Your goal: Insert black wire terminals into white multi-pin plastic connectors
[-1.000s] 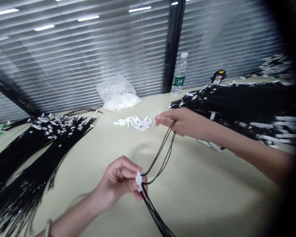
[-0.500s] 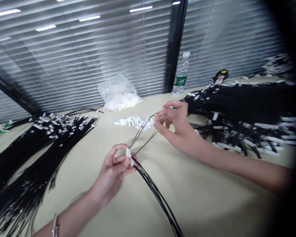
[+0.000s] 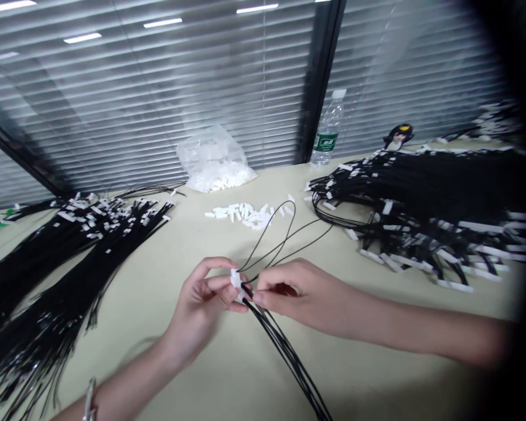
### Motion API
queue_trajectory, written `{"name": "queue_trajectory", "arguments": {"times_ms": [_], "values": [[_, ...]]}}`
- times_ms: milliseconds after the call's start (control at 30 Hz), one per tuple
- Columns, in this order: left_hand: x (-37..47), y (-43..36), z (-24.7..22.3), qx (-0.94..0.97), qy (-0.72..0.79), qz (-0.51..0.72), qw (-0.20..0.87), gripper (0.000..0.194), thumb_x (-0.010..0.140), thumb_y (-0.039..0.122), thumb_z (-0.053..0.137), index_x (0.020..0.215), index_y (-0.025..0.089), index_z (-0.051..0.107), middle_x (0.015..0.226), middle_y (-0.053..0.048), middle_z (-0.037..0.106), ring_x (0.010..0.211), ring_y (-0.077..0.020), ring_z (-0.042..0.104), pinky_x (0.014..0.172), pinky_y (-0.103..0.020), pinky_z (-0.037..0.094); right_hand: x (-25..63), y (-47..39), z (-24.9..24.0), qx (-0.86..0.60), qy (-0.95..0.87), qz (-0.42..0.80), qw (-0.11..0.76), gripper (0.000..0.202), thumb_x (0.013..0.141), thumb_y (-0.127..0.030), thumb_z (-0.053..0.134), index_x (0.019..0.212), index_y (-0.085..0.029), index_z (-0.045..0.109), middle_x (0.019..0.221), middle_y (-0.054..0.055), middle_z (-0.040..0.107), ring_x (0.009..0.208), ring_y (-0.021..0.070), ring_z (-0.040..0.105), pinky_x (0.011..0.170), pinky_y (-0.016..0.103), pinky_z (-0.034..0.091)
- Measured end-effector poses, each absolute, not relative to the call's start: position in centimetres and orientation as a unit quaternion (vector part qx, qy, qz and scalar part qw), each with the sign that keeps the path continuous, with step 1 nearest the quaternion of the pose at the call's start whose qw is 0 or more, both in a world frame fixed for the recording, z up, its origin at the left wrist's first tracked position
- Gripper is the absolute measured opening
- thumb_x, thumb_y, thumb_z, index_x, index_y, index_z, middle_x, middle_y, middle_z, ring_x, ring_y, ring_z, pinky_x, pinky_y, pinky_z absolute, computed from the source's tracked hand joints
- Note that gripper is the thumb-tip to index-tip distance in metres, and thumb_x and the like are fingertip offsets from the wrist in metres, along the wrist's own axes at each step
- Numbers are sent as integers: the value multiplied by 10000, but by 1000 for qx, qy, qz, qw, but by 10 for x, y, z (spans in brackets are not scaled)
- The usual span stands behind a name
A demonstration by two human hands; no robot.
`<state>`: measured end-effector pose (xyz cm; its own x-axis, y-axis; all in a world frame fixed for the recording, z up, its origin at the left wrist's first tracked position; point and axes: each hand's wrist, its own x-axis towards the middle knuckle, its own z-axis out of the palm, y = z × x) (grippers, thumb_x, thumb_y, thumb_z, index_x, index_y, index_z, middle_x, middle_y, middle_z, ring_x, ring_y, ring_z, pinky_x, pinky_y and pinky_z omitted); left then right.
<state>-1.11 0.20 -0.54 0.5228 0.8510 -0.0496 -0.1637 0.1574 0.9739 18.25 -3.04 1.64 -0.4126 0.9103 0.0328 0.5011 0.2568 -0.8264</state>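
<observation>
Between thumb and fingers, my left hand [image 3: 206, 295] grips a white plastic connector [image 3: 235, 279], held tilted above the table. Several black wires [image 3: 284, 351] run out of its right side and down to the bottom edge of the view. Other thin wires [image 3: 284, 238] loop up and to the right from its upper part. My right hand [image 3: 293, 289] is closed in a pinch just right of the connector, thumb and forefinger on a black wire. The very tip of that wire is hidden by the fingers.
Loose white connectors [image 3: 241, 213] lie behind my hands, before a clear bag [image 3: 214, 161] of them. A water bottle [image 3: 326, 131] and penguin figure [image 3: 398, 136] stand at the back. Bundled black cables with white ends lie left [image 3: 65, 280] and right [image 3: 447, 187].
My right hand has come down and left, from beyond the wire loops to beside the connector. The loops it was touching now spread freely to the right. My left hand keeps its hold.
</observation>
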Motion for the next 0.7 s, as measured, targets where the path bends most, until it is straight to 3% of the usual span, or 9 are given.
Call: {"name": "queue_trajectory", "arguments": {"times_ms": [100,200,300,367,467,600,700], "values": [[-11,3,-6,525,325,372,693,216,804,145,608,978,222,505,829,-2,724,726,-137,648,633,-240,527,185,-30,23,-485,-737,389,264,327,891,-333,417,621,-149,408,553,-54,328,525,48,296,457,190,223],[-10,4,-6,529,335,372,686,211,804,159,610,977,224,508,818,-6,721,743,-147,647,642,-257,532,187,-30,24,-502,-722,402,256,312,902,-360,400,673,-157,459,579,-50,411,529,50,330,469,194,238],[-9,5,-7,529,353,378,673,220,801,172,615,987,225,509,776,-8,711,736,-145,641,646,-255,528,189,-27,21,-462,-645,544,272,124,888,-303,453,904,-188,497,643,-44,516,568,60,413,528,187,316],[-10,6,-8,519,366,383,671,242,796,178,622,1004,223,507,746,-8,698,715,-136,632,647,-252,526,192,-23,22,-415,-547,657,310,174,862,-252,506,1021,-183,497,660,-36,527,598,60,454,574,187,375],[-12,11,-9,493,385,392,675,275,784,187,633,1026,218,506,754,-22,689,712,-132,626,648,-247,524,202,-17,38,-344,-406,736,418,156,831,-196,534,965,-140,589,781,15,569,708,68,544,684,192,467],[-14,19,-10,475,393,411,671,291,764,183,653,1018,210,513,734,-31,686,718,-133,625,637,-225,516,223,-20,73,-293,-390,659,573,229,818,-109,496,1004,-195,598,1111,7,571,1021,88,552,922,194,452],[-14,20,-10,468,390,412,677,289,762,172,654,1014,211,518,717,-25,677,700,-127,621,619,-212,515,244,-23,91,-360,-469,509,625,196,892,-218,460,1055,-247,566,1220,-23,497,1157,98,466,962,178,412]]}}
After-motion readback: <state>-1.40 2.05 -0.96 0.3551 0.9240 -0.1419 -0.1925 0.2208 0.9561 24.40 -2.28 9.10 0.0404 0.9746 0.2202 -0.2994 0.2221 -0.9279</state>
